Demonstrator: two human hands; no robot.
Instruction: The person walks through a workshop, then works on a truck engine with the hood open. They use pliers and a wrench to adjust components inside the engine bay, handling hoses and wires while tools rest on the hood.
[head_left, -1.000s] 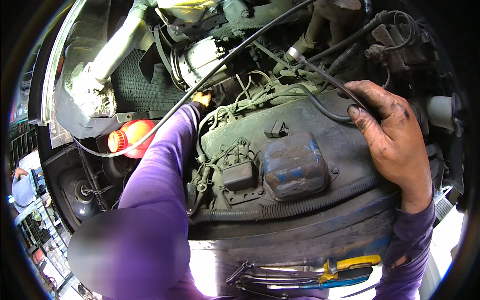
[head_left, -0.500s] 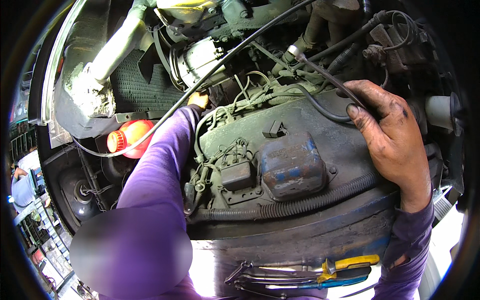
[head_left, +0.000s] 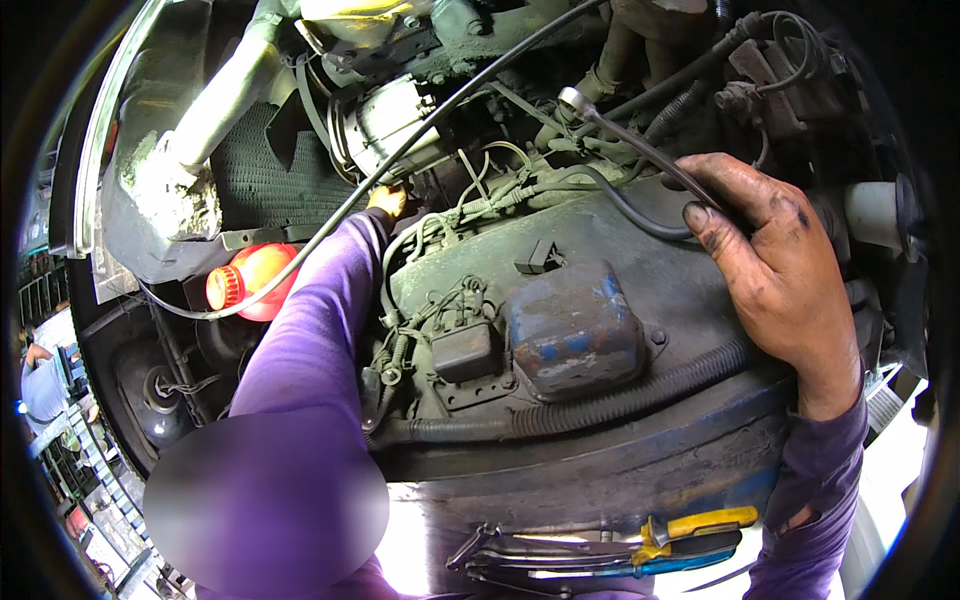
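My right hand (head_left: 780,260) is closed round the shaft of a long wrench (head_left: 640,146), thumb in front. The wrench's ring end points up and left, over the hoses and wiring. My left hand (head_left: 392,200) reaches deep into the engine bay, just below a silver alternator (head_left: 392,125); only its back shows, and its fingers are hidden. The purple left sleeve crosses beside a red plastic bottle (head_left: 268,282) with a red cap. A thin dark hose or rod (head_left: 430,120) runs slantwise above the left forearm.
A dusty panel bears a worn blue box-shaped cover (head_left: 578,330) and a small dark box (head_left: 462,352). Corrugated conduit (head_left: 610,410) runs along its near edge. Yellow-handled pliers (head_left: 695,525) and other tools lie at the front. A radiator core (head_left: 260,170) is at the left.
The wrench's ring end has swung slightly left and its face has turned. The whole view has shifted a little; both hands stay in nearly the same places.
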